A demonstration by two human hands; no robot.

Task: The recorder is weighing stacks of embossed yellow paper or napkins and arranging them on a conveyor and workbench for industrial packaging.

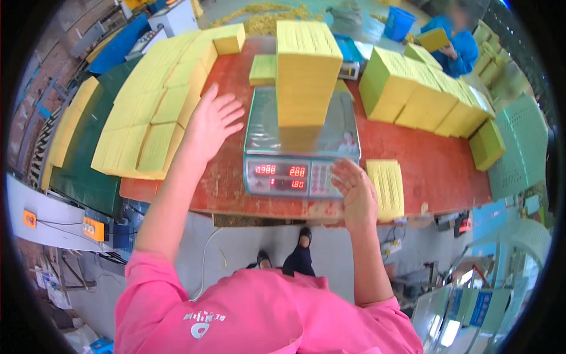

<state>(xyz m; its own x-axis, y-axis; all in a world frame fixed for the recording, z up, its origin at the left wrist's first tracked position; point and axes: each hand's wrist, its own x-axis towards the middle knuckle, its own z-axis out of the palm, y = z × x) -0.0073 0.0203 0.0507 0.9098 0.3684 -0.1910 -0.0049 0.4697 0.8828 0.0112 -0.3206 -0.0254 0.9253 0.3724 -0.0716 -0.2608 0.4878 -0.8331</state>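
Observation:
A tall stack of yellow paper (306, 82) stands upright on the steel pan of a digital scale (259, 127), whose red display is lit. To the left of the stack, my left hand (213, 121) is raised with its fingers spread, holding nothing. My right hand (356, 192) hovers by the scale's keypad at the front right corner, palm turned inward, fingers stretched out and empty. Just right of that hand lies a small pile of yellow paper (386, 189) at the table's front edge. Neither hand touches the tall stack.
Rows of yellow paper stacks (141, 106) fill the left side, and more stacks (413, 88) line the right of the red table (413, 147). A smaller pile (262, 69) sits behind the scale. Beyond, a co-worker in blue (463, 56) holds yellow paper near a blue bin (399, 23).

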